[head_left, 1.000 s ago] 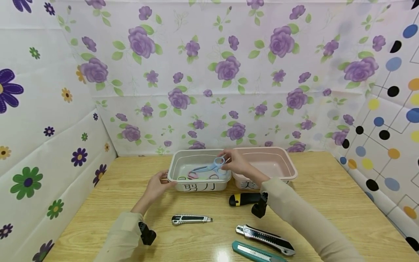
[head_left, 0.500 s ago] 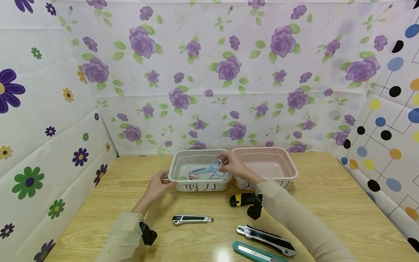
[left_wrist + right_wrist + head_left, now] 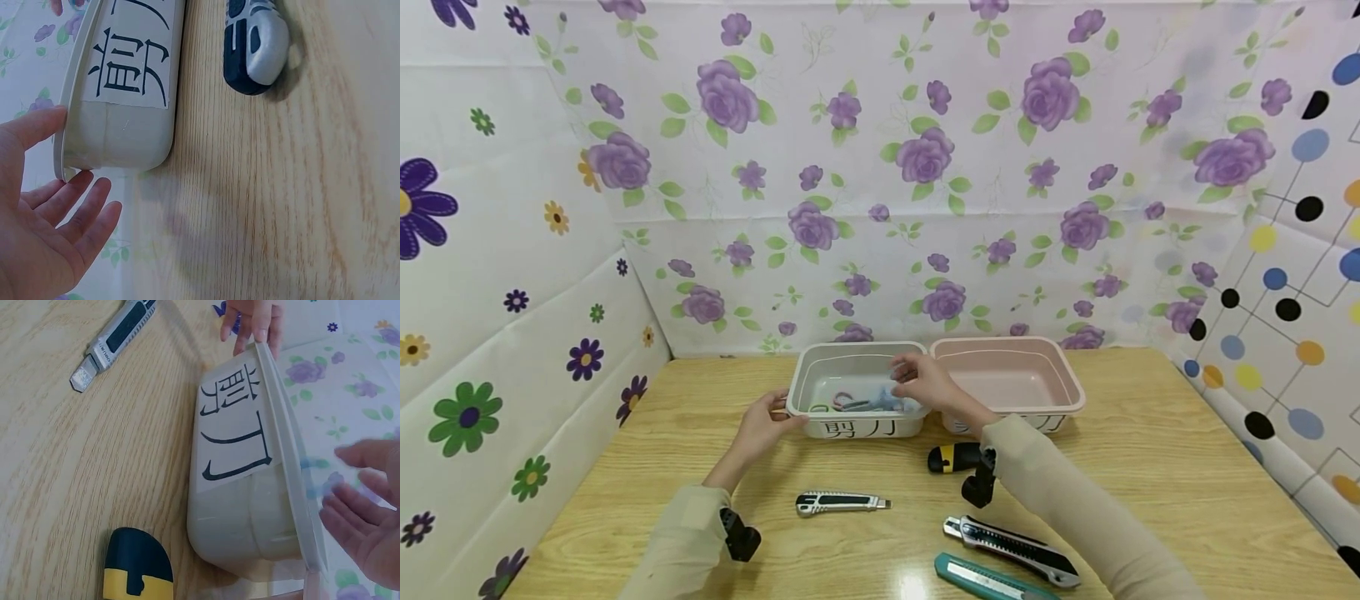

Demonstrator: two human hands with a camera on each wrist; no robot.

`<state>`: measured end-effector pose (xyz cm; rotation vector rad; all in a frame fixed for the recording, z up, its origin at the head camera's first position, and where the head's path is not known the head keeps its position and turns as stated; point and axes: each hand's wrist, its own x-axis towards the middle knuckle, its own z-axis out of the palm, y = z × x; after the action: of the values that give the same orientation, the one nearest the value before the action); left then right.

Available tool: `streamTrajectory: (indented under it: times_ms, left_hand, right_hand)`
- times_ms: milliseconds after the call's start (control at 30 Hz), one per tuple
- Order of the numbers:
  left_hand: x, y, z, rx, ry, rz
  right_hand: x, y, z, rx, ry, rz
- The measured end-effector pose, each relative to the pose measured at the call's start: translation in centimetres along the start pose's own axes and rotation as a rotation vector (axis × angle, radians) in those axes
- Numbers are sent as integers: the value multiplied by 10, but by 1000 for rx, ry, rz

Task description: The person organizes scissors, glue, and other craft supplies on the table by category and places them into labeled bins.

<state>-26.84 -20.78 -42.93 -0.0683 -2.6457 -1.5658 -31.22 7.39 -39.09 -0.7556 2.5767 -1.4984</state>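
Observation:
A grey plastic bin (image 3: 811,427) with a labelled front stands near the back. My left hand (image 3: 762,435) holds its left end, the thumb on the rim and the fingers against the outer end wall, as the left wrist view shows. Over the bin's right end hovers my right hand (image 3: 923,383), fingers loosely bent with nothing between them. Below it, light-blue scissors (image 3: 883,401) lie blurred inside the bin. A pink scissor handle (image 3: 842,399) and a green loop (image 3: 818,408) show beside them; the front wall hides their lower parts.
A pink bin (image 3: 992,341) adjoins the grey one on the right. In front lie a silver-and-black utility knife (image 3: 841,502), a yellow-and-black handle (image 3: 953,457) partly behind the right wrist's camera, a larger black-and-white cutter (image 3: 1011,550) and a teal cutter (image 3: 985,577). Patterned cloth walls surround the table.
My right hand has let go of the light-blue scissors, which have dropped lower into the grey bin. It has moved slightly left; my left hand stays at the bin's end.

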Motion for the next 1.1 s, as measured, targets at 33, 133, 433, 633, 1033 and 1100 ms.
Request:
streamTrajectory:
  times_ms: [33,133,433,633,1033,1100]
  left_hand:
    - [0,0,0,0,0,1]
    - [0,0,0,4,0,3]
    - [-1,3,0,-6,-11,3]
    - [-2,2,-1,2,-13,-7]
    - [-3,3,-2,16,-4,3]
    - [-2,2,-1,15,-6,5]
  right_hand:
    - [0,0,0,5,5,4]
    - [-1,-1,-4,25,27,30]
    - [-13,2,-27,22,40,25]
    - [-25,7,-38,6,53,-1]
    - [-46,10,-52,-41,32,-35]
    - [-50,12,-54,-47,26,-50]
